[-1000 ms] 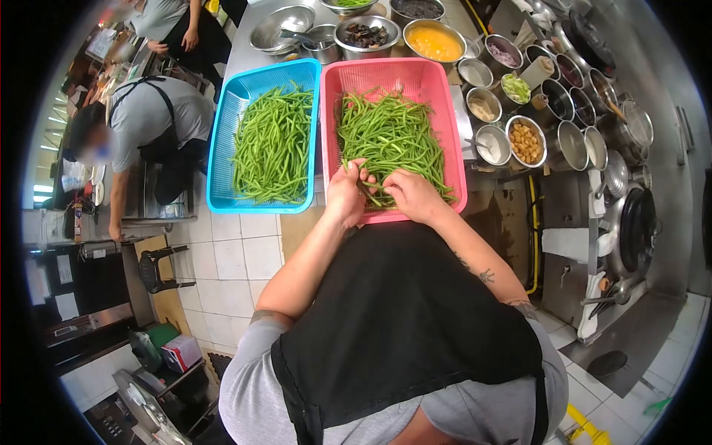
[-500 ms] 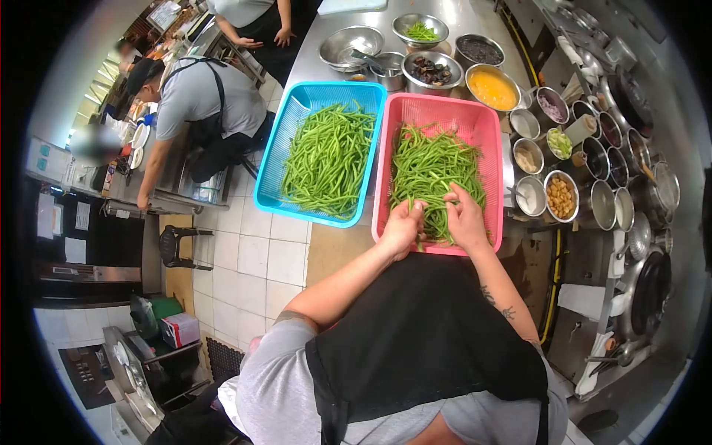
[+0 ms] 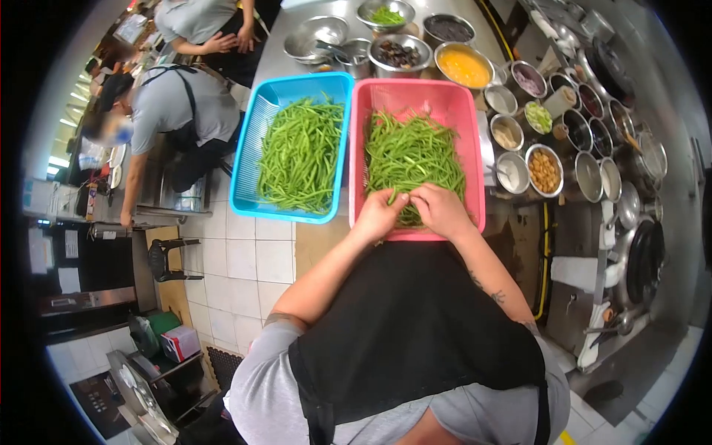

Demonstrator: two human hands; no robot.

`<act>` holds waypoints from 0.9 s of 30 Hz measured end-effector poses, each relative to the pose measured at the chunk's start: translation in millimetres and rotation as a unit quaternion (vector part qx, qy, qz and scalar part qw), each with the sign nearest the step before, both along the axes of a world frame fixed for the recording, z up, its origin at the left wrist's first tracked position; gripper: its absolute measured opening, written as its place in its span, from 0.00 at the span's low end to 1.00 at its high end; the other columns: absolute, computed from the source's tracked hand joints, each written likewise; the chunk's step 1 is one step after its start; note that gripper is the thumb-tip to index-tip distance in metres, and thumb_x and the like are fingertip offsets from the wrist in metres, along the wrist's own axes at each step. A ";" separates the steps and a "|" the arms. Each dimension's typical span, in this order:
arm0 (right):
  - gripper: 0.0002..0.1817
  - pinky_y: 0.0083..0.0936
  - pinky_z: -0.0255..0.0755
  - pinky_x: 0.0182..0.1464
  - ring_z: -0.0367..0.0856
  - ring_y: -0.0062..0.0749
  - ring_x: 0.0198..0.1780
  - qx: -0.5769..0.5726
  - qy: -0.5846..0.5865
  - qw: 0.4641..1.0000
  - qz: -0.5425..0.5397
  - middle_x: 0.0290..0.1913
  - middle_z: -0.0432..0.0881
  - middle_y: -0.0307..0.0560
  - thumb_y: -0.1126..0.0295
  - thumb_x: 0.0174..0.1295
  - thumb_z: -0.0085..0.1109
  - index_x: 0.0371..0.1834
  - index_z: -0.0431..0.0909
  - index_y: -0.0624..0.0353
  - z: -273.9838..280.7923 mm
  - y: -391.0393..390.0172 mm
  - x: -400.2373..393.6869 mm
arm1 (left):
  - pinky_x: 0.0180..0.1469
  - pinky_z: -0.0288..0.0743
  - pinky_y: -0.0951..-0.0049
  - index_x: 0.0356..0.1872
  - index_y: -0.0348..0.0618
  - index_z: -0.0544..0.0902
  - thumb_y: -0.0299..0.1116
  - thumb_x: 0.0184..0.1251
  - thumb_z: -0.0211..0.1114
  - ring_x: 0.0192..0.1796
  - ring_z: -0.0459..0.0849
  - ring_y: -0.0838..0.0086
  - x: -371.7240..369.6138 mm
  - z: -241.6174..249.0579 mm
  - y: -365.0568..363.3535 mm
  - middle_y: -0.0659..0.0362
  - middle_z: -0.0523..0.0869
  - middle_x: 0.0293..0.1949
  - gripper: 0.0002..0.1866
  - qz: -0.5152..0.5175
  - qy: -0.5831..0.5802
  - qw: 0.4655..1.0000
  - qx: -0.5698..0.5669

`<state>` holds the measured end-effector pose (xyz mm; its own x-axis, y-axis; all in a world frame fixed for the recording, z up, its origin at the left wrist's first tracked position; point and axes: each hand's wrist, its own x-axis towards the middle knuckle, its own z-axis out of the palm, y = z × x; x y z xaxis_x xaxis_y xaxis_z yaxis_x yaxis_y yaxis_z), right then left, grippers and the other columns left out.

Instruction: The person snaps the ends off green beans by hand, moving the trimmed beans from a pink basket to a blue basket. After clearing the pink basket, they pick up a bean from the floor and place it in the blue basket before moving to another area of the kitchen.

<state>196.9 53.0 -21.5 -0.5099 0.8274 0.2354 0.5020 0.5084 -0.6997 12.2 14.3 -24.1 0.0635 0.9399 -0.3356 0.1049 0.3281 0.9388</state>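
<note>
Commercial kitchen, seen from above; steel counter [image 3: 460,18] at top carries metal bowls, with a row of small condiment pots [image 3: 545,169] to the right. Two co-workers in grey shirts stand at upper left, not involved.

Pink basket [image 3: 475,148] sits directly ahead of the person, loaded with green beans [image 3: 411,152]. Blue basket [image 3: 248,159] touches its left side and holds a second pile of beans [image 3: 300,152], laid more evenly.

Left hand [image 3: 380,213] and right hand [image 3: 443,210] meet at the near edge of the pink basket, fingertips together, pinching what looks like a single bean between them. Fingers of both hands are curled inward on it; exact grip on the bean is partly hidden by the knuckles.

Judgement: step in hand is trimming or snapping one bean from the pink pile, the blue basket probably taking finished ones. Next move likely calls for a short snap between the two pinches, then a reach left across the shared rims without dragging loose beans over the edge.
</note>
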 end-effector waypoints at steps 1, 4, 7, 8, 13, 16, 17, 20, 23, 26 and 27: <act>0.08 0.44 0.77 0.41 0.84 0.52 0.39 -0.002 -0.010 1.000 -0.006 0.36 0.84 0.52 0.68 0.66 0.58 0.38 0.82 0.60 0.6 -1.6 -2.0 | 0.18 0.56 0.78 0.42 0.43 0.83 0.39 0.81 0.57 0.19 0.66 0.87 -0.5 -1.0 -1.1 0.71 0.75 0.21 0.12 0.001 -0.023 1.000 -0.021; 0.08 0.44 0.77 0.42 0.84 0.53 0.39 -0.003 -0.025 1.000 -0.011 0.36 0.84 0.52 0.67 0.67 0.56 0.37 0.82 0.60 0.5 -3.7 -3.7 | 0.17 0.54 0.80 0.43 0.46 0.79 0.41 0.82 0.54 0.17 0.60 0.86 0.2 -6.6 -3.2 0.73 0.66 0.19 0.11 0.004 -0.137 0.986 -0.090; 0.08 0.44 0.77 0.43 0.84 0.53 0.40 -0.003 -0.027 1.000 0.003 0.36 0.84 0.52 0.68 0.67 0.56 0.40 0.82 0.60 -5.4 -0.3 -0.9 | 0.17 0.54 0.80 0.44 0.46 0.77 0.40 0.83 0.53 0.18 0.61 0.85 -1.9 1.0 -4.4 0.70 0.67 0.21 0.10 0.018 -0.186 0.971 -0.148; 0.08 0.44 0.77 0.43 0.84 0.53 0.40 -0.008 -0.031 0.999 -0.023 0.36 0.84 0.52 0.68 0.67 0.56 0.42 0.82 0.59 -5.8 -0.8 -1.8 | 0.17 0.54 0.80 0.44 0.46 0.77 0.40 0.83 0.53 0.18 0.61 0.84 -2.0 3.7 -5.0 0.70 0.67 0.21 0.10 0.019 -0.187 0.970 -0.157; 0.11 0.44 0.78 0.45 0.84 0.53 0.42 0.014 -0.012 0.990 -0.138 0.42 0.84 0.53 0.68 0.66 0.57 0.49 0.81 0.58 -19.0 22.6 -4.7 | 0.18 0.55 0.79 0.42 0.44 0.74 0.41 0.84 0.51 0.20 0.60 0.82 -3.0 11.2 -11.4 0.68 0.65 0.22 0.12 0.013 -0.285 0.937 -0.202; 0.11 0.44 0.79 0.45 0.85 0.53 0.43 -0.022 -0.031 0.995 -0.091 0.48 0.83 0.54 0.67 0.65 0.58 0.48 0.80 0.58 -20.3 30.8 -11.5 | 0.21 0.58 0.79 0.41 0.45 0.73 0.42 0.84 0.50 0.21 0.62 0.81 -12.1 0.8 -11.5 0.69 0.64 0.21 0.13 0.085 -0.391 0.884 -0.242; 0.11 0.45 0.79 0.46 0.85 0.52 0.44 -0.023 -0.070 0.995 -0.064 0.51 0.82 0.54 0.66 0.64 0.59 0.46 0.81 0.59 -20.1 29.3 -16.6 | 0.23 0.61 0.78 0.40 0.46 0.73 0.44 0.84 0.49 0.23 0.62 0.80 -14.4 -2.3 -13.5 0.69 0.63 0.22 0.14 0.082 -0.406 0.877 -0.243; 0.12 0.46 0.80 0.47 0.85 0.51 0.46 -0.037 -0.250 0.968 0.007 0.49 0.83 0.53 0.66 0.63 0.60 0.45 0.82 0.59 -18.3 31.5 -30.8 | 0.24 0.63 0.77 0.40 0.46 0.73 0.44 0.84 0.49 0.22 0.62 0.80 -11.0 9.1 -19.8 0.70 0.62 0.22 0.14 0.075 -0.403 0.880 -0.240; 0.10 0.45 0.80 0.46 0.86 0.50 0.45 -0.013 -0.143 0.990 -0.013 0.41 0.84 0.53 0.65 0.62 0.61 0.38 0.84 0.60 -16.8 36.8 -27.4 | 0.24 0.65 0.77 0.38 0.47 0.73 0.44 0.84 0.51 0.22 0.63 0.80 -11.8 9.1 -20.2 0.70 0.62 0.21 0.14 0.084 -0.388 0.892 -0.217; 0.09 0.39 0.80 0.42 0.86 0.45 0.40 -0.035 -0.025 0.998 -0.042 0.37 0.85 0.51 0.66 0.62 0.64 0.37 0.85 0.60 4.8 42.2 -20.7 | 0.24 0.68 0.77 0.36 0.47 0.73 0.42 0.81 0.56 0.22 0.64 0.82 -12.5 4.0 -20.5 0.70 0.63 0.21 0.13 0.074 -0.434 0.868 -0.231; 0.08 0.36 0.80 0.41 0.87 0.42 0.38 -0.055 0.015 0.997 -0.054 0.36 0.85 0.50 0.67 0.62 0.65 0.37 0.85 0.61 8.1 41.0 -18.7 | 0.25 0.67 0.77 0.37 0.47 0.74 0.42 0.80 0.58 0.23 0.64 0.82 -10.5 5.5 -16.5 0.70 0.63 0.22 0.12 0.067 -0.422 0.876 -0.224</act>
<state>178.1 94.0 -13.4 -0.4109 0.8987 0.1533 0.5273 0.3715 -0.7642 1.7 -2.2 -18.6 0.3652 0.7439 -0.5597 -0.6318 0.6396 0.4379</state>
